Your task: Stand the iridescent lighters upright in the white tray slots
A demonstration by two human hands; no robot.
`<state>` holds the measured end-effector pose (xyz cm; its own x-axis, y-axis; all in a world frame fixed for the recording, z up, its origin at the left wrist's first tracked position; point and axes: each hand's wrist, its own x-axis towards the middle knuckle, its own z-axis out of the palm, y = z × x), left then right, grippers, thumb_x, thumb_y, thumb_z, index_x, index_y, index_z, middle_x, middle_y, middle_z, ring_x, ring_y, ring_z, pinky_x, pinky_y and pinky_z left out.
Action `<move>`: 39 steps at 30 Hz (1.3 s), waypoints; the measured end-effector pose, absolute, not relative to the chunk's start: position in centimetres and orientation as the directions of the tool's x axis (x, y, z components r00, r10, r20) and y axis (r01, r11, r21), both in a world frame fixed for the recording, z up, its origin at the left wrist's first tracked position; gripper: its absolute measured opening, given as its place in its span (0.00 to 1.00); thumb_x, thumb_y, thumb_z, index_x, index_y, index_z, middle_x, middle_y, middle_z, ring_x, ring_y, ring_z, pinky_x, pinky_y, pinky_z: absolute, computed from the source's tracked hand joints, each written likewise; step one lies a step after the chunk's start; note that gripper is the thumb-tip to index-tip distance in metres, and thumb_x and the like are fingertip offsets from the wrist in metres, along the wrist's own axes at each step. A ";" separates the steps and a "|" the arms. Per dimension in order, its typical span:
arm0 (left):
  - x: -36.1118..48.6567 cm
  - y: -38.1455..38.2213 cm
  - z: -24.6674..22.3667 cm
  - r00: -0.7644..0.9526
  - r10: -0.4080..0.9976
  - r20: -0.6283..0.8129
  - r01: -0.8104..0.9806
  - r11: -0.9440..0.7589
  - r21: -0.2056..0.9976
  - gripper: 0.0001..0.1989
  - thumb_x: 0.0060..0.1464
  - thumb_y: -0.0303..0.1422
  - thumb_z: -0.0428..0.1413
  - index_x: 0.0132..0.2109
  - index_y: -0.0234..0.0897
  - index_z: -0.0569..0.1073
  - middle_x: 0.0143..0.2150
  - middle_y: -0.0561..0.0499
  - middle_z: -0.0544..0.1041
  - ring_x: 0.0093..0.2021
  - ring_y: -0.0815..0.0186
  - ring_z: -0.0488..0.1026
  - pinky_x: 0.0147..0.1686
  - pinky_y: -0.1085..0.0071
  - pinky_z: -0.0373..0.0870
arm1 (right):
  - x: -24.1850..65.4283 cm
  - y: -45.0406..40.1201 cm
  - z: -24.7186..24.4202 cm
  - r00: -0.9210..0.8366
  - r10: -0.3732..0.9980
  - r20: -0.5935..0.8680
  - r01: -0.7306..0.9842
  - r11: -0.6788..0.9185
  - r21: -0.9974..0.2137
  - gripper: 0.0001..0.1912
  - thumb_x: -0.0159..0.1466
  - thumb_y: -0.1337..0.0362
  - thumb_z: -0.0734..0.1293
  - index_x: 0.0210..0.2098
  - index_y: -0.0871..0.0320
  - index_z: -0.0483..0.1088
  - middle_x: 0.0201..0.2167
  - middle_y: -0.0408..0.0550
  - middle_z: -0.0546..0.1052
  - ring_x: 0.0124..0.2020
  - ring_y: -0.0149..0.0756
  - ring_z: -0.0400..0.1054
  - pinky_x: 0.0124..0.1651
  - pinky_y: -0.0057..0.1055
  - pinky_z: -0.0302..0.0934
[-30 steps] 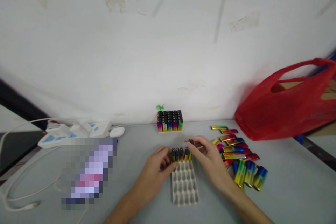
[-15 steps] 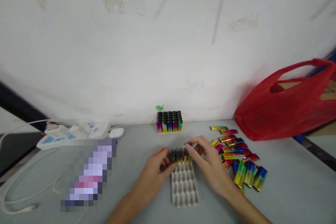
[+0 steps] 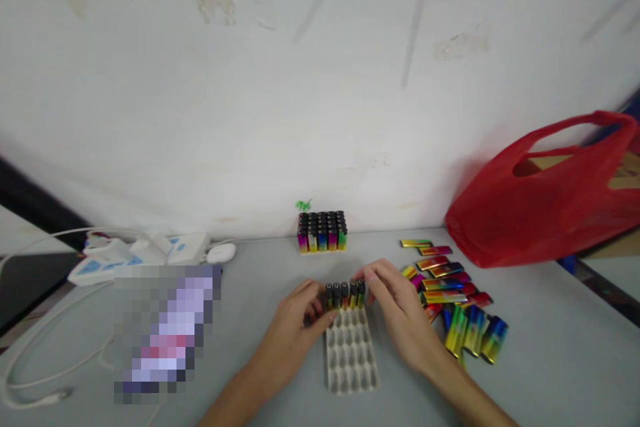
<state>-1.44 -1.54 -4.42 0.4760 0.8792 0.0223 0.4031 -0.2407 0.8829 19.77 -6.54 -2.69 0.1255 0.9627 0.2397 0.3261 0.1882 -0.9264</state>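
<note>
A pale tray [image 3: 353, 353] with rows of oval pockets lies in front of me. Several lighters [image 3: 345, 293] with black tops stand upright side by side in its far row. My left hand [image 3: 300, 320] is closed on the tray's far left corner, its thumb against the edge and its fingers beside the leftmost lighter. At the far right corner is my right hand [image 3: 395, 307]. Its index fingertip is behind the top of the rightmost lighter, and its thumb is off to the right, no longer across it. Whether a finger still touches that lighter is hard to make out.
A filled block of lighters [image 3: 323, 233] stands by the wall. Several loose shiny coloured pieces [image 3: 450, 287] lie to the right, before a red bag [image 3: 545, 207]. Leftward are a power strip [image 3: 145, 253], a white cable [image 3: 37, 383] and a pixelated purple object [image 3: 173, 327].
The rightmost lighter has gone down, level with its row. My right thumb has drawn back from its front. My left hand and the tray hold their place.
</note>
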 end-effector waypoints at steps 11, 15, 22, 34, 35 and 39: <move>-1.6 -1.7 -4.8 0.485 0.875 0.011 0.405 -0.236 0.883 0.11 0.63 0.38 0.61 0.34 0.40 0.69 0.36 0.53 0.71 0.35 0.61 0.70 0.36 0.68 0.63 | 19.7 -6.4 -2.7 0.123 0.967 0.222 0.355 0.166 -0.920 0.21 0.81 0.51 0.59 0.42 0.54 0.78 0.38 0.47 0.77 0.41 0.43 0.70 0.46 0.36 0.60; -1.6 -1.4 -4.9 0.485 0.874 0.021 0.405 -0.246 0.880 0.12 0.63 0.38 0.61 0.34 0.40 0.68 0.36 0.53 0.72 0.35 0.61 0.70 0.36 0.68 0.63 | 19.7 -6.4 -2.7 0.125 0.968 0.219 0.363 0.161 -0.918 0.21 0.81 0.51 0.59 0.42 0.54 0.78 0.37 0.47 0.77 0.40 0.43 0.70 0.46 0.36 0.60; -1.5 -1.5 -4.2 0.490 0.872 0.013 0.417 -0.248 0.874 0.12 0.62 0.39 0.60 0.34 0.40 0.68 0.36 0.53 0.72 0.35 0.61 0.70 0.36 0.67 0.63 | 19.7 -6.5 -2.5 0.125 0.966 0.225 0.363 0.166 -0.917 0.22 0.81 0.51 0.59 0.41 0.54 0.78 0.38 0.48 0.78 0.41 0.43 0.71 0.46 0.37 0.61; -1.6 -1.5 -4.9 0.481 0.876 0.027 0.393 -0.244 0.887 0.12 0.64 0.39 0.62 0.35 0.40 0.70 0.36 0.54 0.73 0.34 0.62 0.70 0.35 0.69 0.64 | 19.4 -6.9 -2.5 0.090 0.966 0.242 0.381 0.191 -0.904 0.17 0.79 0.51 0.63 0.42 0.53 0.77 0.41 0.47 0.77 0.43 0.44 0.72 0.46 0.38 0.62; -1.6 -1.5 -4.9 0.482 0.875 0.033 0.391 -0.249 0.886 0.13 0.64 0.39 0.62 0.34 0.40 0.70 0.36 0.54 0.73 0.34 0.62 0.70 0.35 0.69 0.64 | 19.4 -7.0 -2.5 0.077 0.967 0.241 0.387 0.194 -0.902 0.16 0.79 0.52 0.63 0.43 0.52 0.77 0.41 0.47 0.77 0.43 0.43 0.72 0.46 0.38 0.62; -1.7 -1.4 -5.0 0.481 0.876 0.037 0.388 -0.251 0.887 0.12 0.64 0.39 0.62 0.34 0.40 0.70 0.35 0.54 0.73 0.35 0.61 0.71 0.36 0.68 0.64 | 19.3 -7.0 -2.6 0.054 0.963 0.262 0.436 0.213 -0.874 0.15 0.79 0.53 0.61 0.46 0.52 0.76 0.45 0.49 0.77 0.46 0.44 0.72 0.50 0.39 0.64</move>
